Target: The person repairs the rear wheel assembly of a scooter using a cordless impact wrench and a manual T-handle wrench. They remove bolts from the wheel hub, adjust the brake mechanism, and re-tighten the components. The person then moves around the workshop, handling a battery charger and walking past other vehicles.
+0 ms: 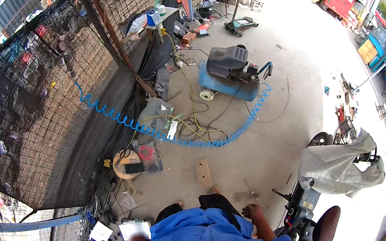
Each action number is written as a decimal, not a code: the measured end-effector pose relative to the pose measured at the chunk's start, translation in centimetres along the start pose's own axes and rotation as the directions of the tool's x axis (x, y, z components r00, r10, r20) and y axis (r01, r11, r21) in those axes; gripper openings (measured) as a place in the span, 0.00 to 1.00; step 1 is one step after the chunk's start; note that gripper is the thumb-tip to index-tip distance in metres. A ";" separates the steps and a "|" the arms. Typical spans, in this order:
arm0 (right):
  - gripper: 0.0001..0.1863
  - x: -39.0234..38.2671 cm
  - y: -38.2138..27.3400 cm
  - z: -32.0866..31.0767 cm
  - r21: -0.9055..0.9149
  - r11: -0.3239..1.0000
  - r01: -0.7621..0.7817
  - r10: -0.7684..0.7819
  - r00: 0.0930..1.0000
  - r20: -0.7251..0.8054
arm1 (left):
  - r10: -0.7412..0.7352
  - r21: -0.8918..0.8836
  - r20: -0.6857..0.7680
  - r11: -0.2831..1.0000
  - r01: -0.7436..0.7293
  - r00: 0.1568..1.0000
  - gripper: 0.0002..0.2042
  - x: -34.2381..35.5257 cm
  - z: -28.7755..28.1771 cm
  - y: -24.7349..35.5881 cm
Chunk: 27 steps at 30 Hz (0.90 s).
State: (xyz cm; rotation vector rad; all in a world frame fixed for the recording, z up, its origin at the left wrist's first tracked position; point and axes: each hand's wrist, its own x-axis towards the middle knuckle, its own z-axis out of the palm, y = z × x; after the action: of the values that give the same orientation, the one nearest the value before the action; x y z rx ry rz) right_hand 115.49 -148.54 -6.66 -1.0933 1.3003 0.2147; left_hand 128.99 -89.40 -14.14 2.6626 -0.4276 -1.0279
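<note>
Down in front of me, my right hand point(253, 213) hangs beside my right knee with its fingers loosely apart and nothing visible in them. Below it on the ground lies a thin metal rod point(257, 194). My left hand point(138, 240) is a blur at the lower left, at the edge of a white sheet or box point(134, 229); its fingers do not show clearly, so a grip cannot be made out. A second white piece point(100, 232) lies just left of it. Near my feet rests a wooden board point(204, 173) with holes.
A blue air compressor point(231, 76) stands ahead, its coiled blue hose point(189, 143) running left to a mesh fence point(46, 111). Yellow cable point(195, 108) loops across the floor. A round wooden stool point(125, 164) is at left; a scooter point(309, 206) with a grey cover stands right.
</note>
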 end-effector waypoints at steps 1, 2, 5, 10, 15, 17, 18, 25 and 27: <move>0.15 0.4 0.2 -1.4 -0.004 1.000 -0.002 0.002 1.000 -0.024 | 0.043 0.046 -0.020 0.998 -0.042 0.999 0.14 1.0 -0.2 1.6; 0.14 0.3 0.5 -3.1 0.015 1.000 -0.014 0.014 1.000 -0.023 | 0.105 0.103 -0.044 0.990 -0.100 0.994 0.14 1.8 -0.4 3.1; 0.12 1.7 4.7 -9.1 0.151 0.987 -0.048 0.059 0.996 -0.065 | 0.284 0.292 -0.074 0.923 -0.251 0.956 0.15 5.3 -2.5 9.4; 0.14 2.4 10.2 -17.3 0.355 0.916 -0.186 0.204 0.979 -0.013 | -0.221 -0.789 0.199 0.542 0.290 0.955 0.17 10.3 -7.5 22.1; 0.12 4.2 12.0 -19.6 0.342 0.932 -0.116 0.128 0.992 -0.011 | -0.280 -0.681 0.277 0.617 0.393 0.919 0.17 15.9 -9.8 28.9; 0.11 3.6 11.2 -18.5 0.213 0.977 -0.013 0.034 0.995 -0.095 | -0.303 -0.678 0.300 0.599 0.425 0.905 0.16 17.8 -10.4 31.3; 0.08 1.2 3.2 -16.0 0.199 0.970 -0.137 0.185 0.952 -0.246 | -0.297 -0.695 0.306 0.579 0.426 0.904 0.15 18.2 -10.6 31.1; 0.09 7.0 -2.8 -19.8 0.388 0.917 -0.089 0.202 0.944 -0.261 | 0.099 -0.343 0.293 0.939 0.008 0.951 0.15 29.6 -4.3 22.3; 0.10 8.6 -7.0 -21.4 0.257 0.958 -0.130 0.203 0.938 -0.280 | -0.022 -0.419 0.290 0.896 0.148 0.957 0.13 32.8 -3.3 24.3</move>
State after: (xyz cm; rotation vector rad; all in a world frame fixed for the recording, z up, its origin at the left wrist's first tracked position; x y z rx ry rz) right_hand 108.89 -171.73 -7.59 -0.8330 1.6537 0.0152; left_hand 150.10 -123.25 -23.51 2.1599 -0.1067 -1.3523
